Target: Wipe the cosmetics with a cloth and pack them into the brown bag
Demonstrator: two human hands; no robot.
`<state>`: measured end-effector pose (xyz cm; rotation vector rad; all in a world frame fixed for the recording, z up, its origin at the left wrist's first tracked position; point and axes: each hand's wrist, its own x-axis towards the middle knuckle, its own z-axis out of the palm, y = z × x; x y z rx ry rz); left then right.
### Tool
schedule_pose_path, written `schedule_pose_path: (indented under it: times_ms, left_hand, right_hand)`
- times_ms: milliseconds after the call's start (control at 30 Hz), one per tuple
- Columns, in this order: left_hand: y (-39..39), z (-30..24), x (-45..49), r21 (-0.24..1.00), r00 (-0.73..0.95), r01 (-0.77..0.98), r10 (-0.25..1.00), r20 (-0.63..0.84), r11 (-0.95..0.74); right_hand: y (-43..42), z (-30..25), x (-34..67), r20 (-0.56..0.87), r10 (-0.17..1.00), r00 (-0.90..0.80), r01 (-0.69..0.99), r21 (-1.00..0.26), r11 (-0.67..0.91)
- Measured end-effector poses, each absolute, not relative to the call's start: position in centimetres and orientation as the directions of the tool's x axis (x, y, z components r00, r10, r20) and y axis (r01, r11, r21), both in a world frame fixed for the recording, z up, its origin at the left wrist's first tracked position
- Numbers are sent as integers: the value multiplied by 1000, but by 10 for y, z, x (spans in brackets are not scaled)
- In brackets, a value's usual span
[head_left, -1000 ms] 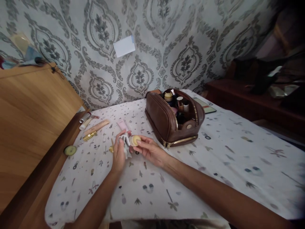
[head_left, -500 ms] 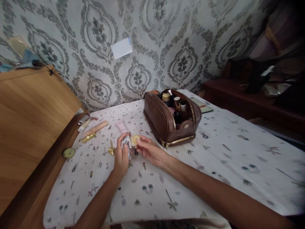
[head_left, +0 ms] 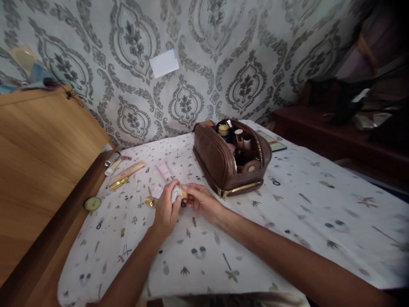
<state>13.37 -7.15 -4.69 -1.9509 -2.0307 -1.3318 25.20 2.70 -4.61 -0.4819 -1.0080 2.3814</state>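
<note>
Both hands are busy here: left hand is closed around a bunched pale cloth, and right hand has the small yellow pot pinched between thumb and fingers, right up against the cloth. Can't tell if that's the whole pot or just a lid, fingers cover too much. It's held over the counter, to the left of the open brown bag and just on the near side of the pink tube. Looks like a wipe-down to me, so I'd let the right hand do the turning and keep the cloth snug around the side, pressing lightly. Smooth round stuff probably slips easily, so keep the pinch firm and stay low. Watch your knuckles near that tube and the gold thing too.
</note>
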Motion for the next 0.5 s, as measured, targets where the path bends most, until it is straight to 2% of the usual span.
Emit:
schedule_pose_path:
  times_ms: [100, 200, 333, 500]
  left_hand:
    - [-69, -49, 134, 425, -115, 882, 779, 617, -206]
    - [-68, -50, 135, 375, -77, 901, 771, 632, -218]
    - [-71, -46, 134, 469, -184, 871, 789, 586, -145]
    - [-72, -41, 133, 649, -377, 760, 798, 469, -22]
  right_hand:
    - [28, -48, 251, -152, 559, -815, -316, -692, -649]
    - [25, -49, 249, -151, 515, -844, -258, -727, -637]
    - [20, -49, 249, -135, 499, -856, -193, -813, -550]
    - [18, -46, 253, -36, 626, -779, -271, -881, -387]
